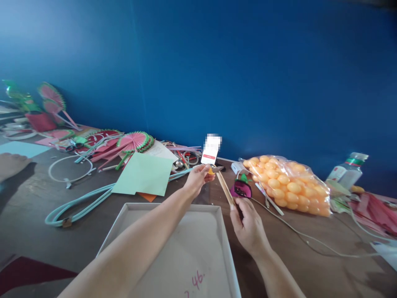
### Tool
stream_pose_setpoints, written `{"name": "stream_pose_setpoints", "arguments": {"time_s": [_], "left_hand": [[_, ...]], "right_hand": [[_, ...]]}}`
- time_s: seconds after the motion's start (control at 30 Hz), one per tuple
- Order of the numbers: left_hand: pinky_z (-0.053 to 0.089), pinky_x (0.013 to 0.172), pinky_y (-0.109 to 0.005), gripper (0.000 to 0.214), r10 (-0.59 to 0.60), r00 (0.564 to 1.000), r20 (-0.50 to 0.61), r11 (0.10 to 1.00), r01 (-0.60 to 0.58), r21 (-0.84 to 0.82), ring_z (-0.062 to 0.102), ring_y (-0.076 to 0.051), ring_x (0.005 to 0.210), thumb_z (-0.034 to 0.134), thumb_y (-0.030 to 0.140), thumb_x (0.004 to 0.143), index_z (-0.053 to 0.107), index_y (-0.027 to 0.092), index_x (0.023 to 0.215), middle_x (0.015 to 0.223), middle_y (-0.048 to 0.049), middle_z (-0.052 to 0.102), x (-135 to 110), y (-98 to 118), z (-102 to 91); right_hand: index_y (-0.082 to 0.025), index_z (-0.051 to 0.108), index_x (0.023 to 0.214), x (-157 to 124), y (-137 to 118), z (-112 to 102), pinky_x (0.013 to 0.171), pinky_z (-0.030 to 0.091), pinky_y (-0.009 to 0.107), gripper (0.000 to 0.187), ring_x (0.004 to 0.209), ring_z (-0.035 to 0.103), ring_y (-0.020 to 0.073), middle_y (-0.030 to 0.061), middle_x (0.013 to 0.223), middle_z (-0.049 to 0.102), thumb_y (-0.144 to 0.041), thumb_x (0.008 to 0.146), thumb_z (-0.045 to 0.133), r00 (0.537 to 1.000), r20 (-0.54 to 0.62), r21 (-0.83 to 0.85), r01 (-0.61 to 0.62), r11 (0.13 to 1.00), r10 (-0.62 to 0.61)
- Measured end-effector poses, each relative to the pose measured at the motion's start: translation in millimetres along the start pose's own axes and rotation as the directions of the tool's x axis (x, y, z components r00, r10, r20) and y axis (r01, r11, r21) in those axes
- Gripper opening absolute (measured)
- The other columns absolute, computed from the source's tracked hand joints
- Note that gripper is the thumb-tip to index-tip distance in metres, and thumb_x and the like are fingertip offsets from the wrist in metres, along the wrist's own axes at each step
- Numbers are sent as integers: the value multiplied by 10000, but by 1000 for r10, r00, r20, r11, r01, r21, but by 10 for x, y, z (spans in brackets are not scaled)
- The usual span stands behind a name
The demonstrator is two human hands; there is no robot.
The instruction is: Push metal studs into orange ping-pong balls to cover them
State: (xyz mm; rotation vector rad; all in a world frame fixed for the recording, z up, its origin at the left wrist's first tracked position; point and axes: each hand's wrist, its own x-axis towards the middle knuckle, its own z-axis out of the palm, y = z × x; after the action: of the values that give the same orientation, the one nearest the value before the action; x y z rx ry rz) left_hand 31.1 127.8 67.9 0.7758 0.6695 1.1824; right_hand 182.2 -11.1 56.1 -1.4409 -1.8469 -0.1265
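My left hand (197, 180) pinches a small yellow-orange piece (212, 170), with a dark brownish pointed bit sticking out to its right. Its exact kind is hard to make out. In my right hand (249, 223) is a flat, pale wooden stick (226, 188), gripped near its lower end. The stick's upper end comes up close to the yellow piece; whether they touch I cannot tell. Both hands hover over the far edge of a shallow grey-white box lid (198, 252), which has pink handwriting. Behind my left hand stands a lit phone screen (209, 155).
Orange balls fill a clear bag (285, 184) at right, beside a purple cup (242, 189) and a cable. On the left lie a green paper sheet (145, 171), coiled tubing (80, 207) and paper fans (135, 142). Another person's hand (12, 165) rests far left.
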Motion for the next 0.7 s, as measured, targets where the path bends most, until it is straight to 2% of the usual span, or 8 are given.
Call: {"name": "stream_pose_setpoints", "arguments": {"time_s": [0.17,0.33,0.53,0.7], "left_hand": [[514,659,-252,222,1,1000,17,1000,-1,-2,625,-106,619,636,328,801,628,109,838,733,-55,652,-4,-5,-2],[509,643,-252,226,-12,1000,-7,1000,12,-18,615,-103,599,649,333,791,619,111,815,695,-43,635,-8,5,-2],[518,659,-249,240,-16,1000,19,999,16,-40,626,-104,628,638,336,799,643,104,860,758,-62,665,-6,5,-13],[519,649,-244,251,-8,1000,30,999,9,-40,629,-105,631,650,354,787,641,113,857,757,-61,666,4,-14,-24]], "right_hand": [[-186,510,1015,4,-9,-25,789,481,357,141,882,572,221,96,933,578,-206,899,434,1000,-28,17,-13,1000,13],[-188,521,1020,7,10,-20,801,484,369,155,905,582,234,103,947,589,-239,899,440,1000,3,-16,-13,1000,13],[-185,525,1004,18,-16,-91,770,483,357,145,855,582,224,94,909,593,-225,896,436,996,-64,51,-61,997,64],[-188,533,1003,20,-16,-86,791,480,368,151,874,579,228,99,934,589,-222,895,433,999,-28,45,-42,998,43]]}}
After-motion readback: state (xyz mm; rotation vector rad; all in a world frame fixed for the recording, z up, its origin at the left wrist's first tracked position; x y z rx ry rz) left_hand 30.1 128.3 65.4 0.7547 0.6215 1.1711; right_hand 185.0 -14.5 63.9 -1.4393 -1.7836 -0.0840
